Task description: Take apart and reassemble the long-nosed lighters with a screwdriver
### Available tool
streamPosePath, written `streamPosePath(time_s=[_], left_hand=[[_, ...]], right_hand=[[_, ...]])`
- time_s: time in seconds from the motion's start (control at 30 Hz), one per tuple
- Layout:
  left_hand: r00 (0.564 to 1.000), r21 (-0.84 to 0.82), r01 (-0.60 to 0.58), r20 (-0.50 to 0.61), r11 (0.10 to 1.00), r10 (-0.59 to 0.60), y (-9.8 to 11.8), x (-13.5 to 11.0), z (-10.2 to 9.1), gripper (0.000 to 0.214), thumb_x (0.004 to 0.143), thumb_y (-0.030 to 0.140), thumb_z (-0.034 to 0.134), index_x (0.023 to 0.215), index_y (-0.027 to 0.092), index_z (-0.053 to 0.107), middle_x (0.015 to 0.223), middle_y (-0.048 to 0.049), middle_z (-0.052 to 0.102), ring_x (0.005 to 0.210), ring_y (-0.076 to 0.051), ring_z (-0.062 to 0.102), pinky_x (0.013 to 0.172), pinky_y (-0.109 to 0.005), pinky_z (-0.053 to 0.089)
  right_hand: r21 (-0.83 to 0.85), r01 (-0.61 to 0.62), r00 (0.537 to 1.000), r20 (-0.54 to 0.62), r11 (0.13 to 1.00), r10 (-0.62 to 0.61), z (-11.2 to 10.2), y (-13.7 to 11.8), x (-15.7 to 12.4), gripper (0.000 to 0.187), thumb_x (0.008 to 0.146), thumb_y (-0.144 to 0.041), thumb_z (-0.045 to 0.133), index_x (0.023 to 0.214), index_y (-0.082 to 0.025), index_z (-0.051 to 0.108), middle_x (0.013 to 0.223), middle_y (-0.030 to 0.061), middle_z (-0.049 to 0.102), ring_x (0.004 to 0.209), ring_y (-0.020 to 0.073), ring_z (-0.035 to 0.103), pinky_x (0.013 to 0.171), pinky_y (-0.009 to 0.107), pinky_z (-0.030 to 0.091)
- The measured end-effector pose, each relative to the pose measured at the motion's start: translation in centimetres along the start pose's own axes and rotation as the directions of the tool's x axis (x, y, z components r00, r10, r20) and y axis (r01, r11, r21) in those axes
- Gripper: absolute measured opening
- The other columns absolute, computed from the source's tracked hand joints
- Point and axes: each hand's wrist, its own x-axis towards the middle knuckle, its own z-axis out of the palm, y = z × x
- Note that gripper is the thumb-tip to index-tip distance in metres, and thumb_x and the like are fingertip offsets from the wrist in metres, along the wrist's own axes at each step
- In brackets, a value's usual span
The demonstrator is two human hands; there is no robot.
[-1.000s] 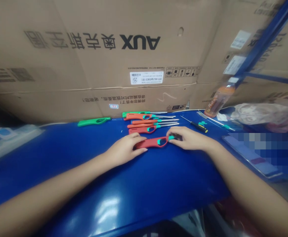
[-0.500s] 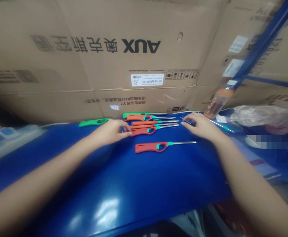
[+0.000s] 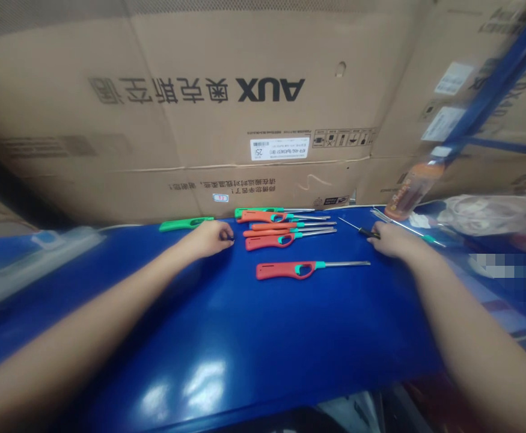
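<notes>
My right hand (image 3: 391, 239) is closed around the black handle of a thin screwdriver (image 3: 364, 232), whose metal shaft points left toward the lighters. My left hand (image 3: 213, 238) is pinched closed, with a small dark thing at the fingertips too small to name. Just right of it lie several long-nosed gas lighters, among them an orange lighter (image 3: 257, 216) and a red lighter (image 3: 267, 242). Nearer to me, a separate red lighter (image 3: 281, 270) points right. At the back, a green lighter body (image 3: 184, 224) sits behind my left wrist.
Behind the blue table (image 3: 253, 349) stands a large cardboard box (image 3: 177, 132). A bottle with orange drink (image 3: 413, 191) stands at the back right, beside thin metal rods (image 3: 407, 227) and a whitish plastic bag (image 3: 479, 213). Clear plastic packaging (image 3: 41, 264) lies at the left.
My right hand has closed on the screwdriver and lifted it slightly. My left hand has drawn away from the lighter pile. The whole view has shifted a little.
</notes>
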Motion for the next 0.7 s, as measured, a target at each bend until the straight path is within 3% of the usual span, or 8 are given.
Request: streamPosePath(time_s=[0.57, 0.7], left_hand=[[0.999, -0.073, 0.037, -0.028, 0.997, -0.039, -0.9, 0.4, 0.3, 0.012, 0.071, 0.017, 0.061, 0.074, 0.019, 0.072, 0.079, -0.0036, 0.076, 0.076, -0.019, 0.071, 0.075, -0.026, 0.054], [0.999, -0.084, 0.042, -0.027, 0.996, -0.045, -1.0, 0.5, 0.3, 0.011, 0.072, 0.017, 0.062, 0.074, 0.019, 0.072, 0.079, -0.0041, 0.076, 0.076, -0.019, 0.071, 0.075, -0.028, 0.054]], right_hand=[[0.027, 0.018, 1.000, -0.001, 0.999, -0.018, 0.3, 0.3, 0.4, 0.026, 0.089, -0.031, 0.059, 0.109, -0.015, 0.063, 0.107, 0.0176, 0.070, 0.094, 0.0304, 0.068, 0.072, 0.036, 0.048], [0.043, 0.046, 0.998, -0.048, 0.998, -0.043, 0.7, 0.7, 0.7, 0.022, 0.087, -0.031, 0.060, 0.102, -0.015, 0.065, 0.098, 0.0165, 0.072, 0.087, 0.0296, 0.068, 0.067, 0.035, 0.047]])
